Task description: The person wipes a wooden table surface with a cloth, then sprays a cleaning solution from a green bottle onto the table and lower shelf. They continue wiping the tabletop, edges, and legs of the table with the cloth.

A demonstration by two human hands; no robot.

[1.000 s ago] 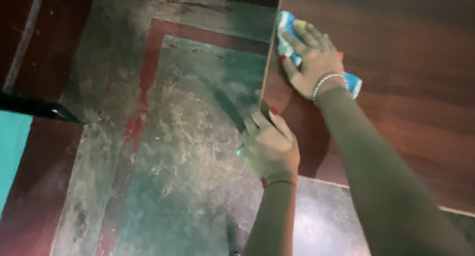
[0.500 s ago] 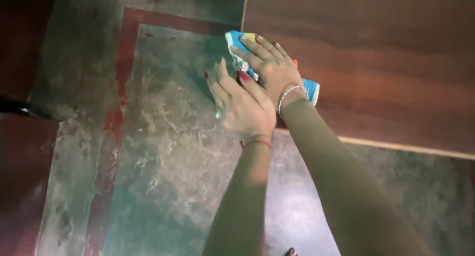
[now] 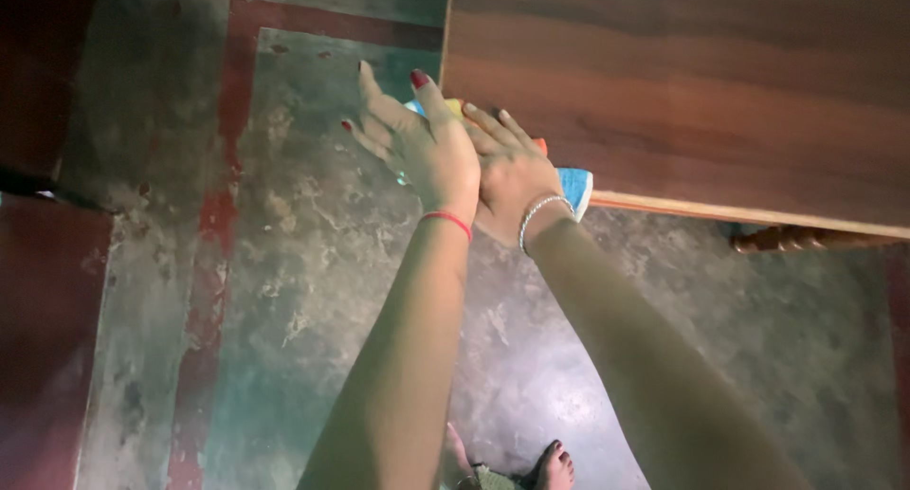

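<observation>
Head camera looks down on my two hands at the near left corner of the dark brown wooden table (image 3: 682, 82). My right hand (image 3: 512, 172) lies flat, palm down, on a blue cloth with yellow and orange patches (image 3: 574, 184), pressing it against the table's near edge right at that corner. That grip is not closed around the cloth; the fingers are stretched out over it, and only a blue end of the cloth shows past my wrist, with a bit of yellow by my fingertips. A thin silver bangle (image 3: 536, 212) sits on that wrist.

My left hand (image 3: 422, 144) is spread wide just beside the right one, touching it along the side, fingers fanned out past the table's left edge over the floor. It holds nothing that I can see. A red thread band (image 3: 447, 219) circles that wrist.

Below the table lies the worn grey-green stone floor (image 3: 322, 291) with a red painted border stripe (image 3: 223, 196). My bare toes (image 3: 555, 463) show at the bottom. A turned wooden leg (image 3: 806, 237) shows under the table's near edge at the right.
</observation>
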